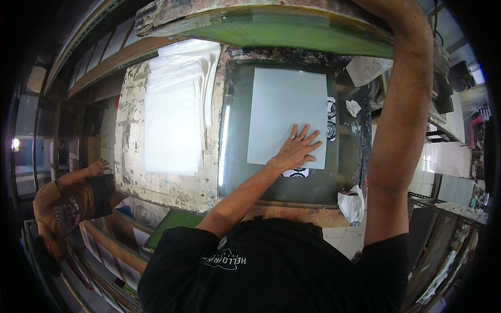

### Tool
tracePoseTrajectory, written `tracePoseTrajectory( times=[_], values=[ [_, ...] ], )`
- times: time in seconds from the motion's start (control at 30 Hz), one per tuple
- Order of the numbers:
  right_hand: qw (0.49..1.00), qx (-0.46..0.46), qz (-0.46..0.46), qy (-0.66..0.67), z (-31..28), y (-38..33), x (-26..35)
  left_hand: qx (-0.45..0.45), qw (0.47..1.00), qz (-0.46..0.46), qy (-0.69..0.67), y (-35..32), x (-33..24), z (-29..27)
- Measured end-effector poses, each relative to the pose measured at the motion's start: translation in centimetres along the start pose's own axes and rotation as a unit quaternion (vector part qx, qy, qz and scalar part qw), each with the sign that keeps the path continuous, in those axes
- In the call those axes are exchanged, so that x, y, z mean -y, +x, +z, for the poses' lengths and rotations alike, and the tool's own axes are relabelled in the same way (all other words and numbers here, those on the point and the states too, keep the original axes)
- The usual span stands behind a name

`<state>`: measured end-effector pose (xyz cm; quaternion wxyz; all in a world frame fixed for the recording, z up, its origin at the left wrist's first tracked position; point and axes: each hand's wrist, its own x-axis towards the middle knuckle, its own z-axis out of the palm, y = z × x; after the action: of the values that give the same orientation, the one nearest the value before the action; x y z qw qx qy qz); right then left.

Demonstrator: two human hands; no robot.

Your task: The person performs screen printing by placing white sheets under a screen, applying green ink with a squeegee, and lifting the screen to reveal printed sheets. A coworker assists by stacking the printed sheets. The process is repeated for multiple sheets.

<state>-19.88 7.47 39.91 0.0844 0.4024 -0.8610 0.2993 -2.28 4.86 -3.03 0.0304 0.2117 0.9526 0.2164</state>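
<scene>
My left hand (298,148) lies flat with its fingers spread on the lower right part of a pale grey-white sheet (284,104). A ring shows on one finger. The sheet rests on a dark, smooth printing bed (235,177). White pieces with black round marks (331,119) stick out from beneath its right and lower edges. My right arm reaches far up to the raised wooden-framed screen (292,28) with green mesh. The right hand (383,8) is at the top rim beside that frame, its fingers hidden.
Left of the bed, a stack of white sheets (175,120) lies on a paint-worn board (128,141). Crumpled white paper (351,203) sits at the bed's lower right corner. Another person (68,206) is at the far left, near wooden racks (115,245). Metal shelving (443,208) stands at right.
</scene>
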Motion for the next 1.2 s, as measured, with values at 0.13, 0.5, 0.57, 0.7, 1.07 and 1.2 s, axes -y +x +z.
tracePoseTrajectory(
  times=[0.13,0.5,0.57,0.7,1.07,1.2],
  values=[
    [0.998,-0.028,-0.040,-0.029,0.3,-0.2,0.2,0.006,1.000,-0.006,-0.008,-0.2,-0.1,0.0],
    [0.999,0.045,0.022,0.009,-1.3,0.9,0.6,0.003,1.000,-0.002,-0.016,-0.6,-0.5,0.5],
    [0.999,-0.006,-0.037,-0.034,-0.2,-0.8,1.1,0.007,1.000,-0.009,-0.018,-0.6,-0.6,0.1],
    [0.998,0.057,-0.029,-0.016,-1.4,-0.8,1.7,0.005,0.999,-0.030,-0.027,-1.0,-0.5,-0.5],
    [0.995,-0.038,-0.093,-0.007,0.3,-0.4,-0.7,-0.173,0.976,-0.134,-0.023,-5.8,3.5,-5.5],
    [0.996,-0.009,-0.060,-0.062,0.6,-3.2,2.5,-0.360,0.908,-0.188,-0.100,-8.0,3.3,-10.0]
  ],
)
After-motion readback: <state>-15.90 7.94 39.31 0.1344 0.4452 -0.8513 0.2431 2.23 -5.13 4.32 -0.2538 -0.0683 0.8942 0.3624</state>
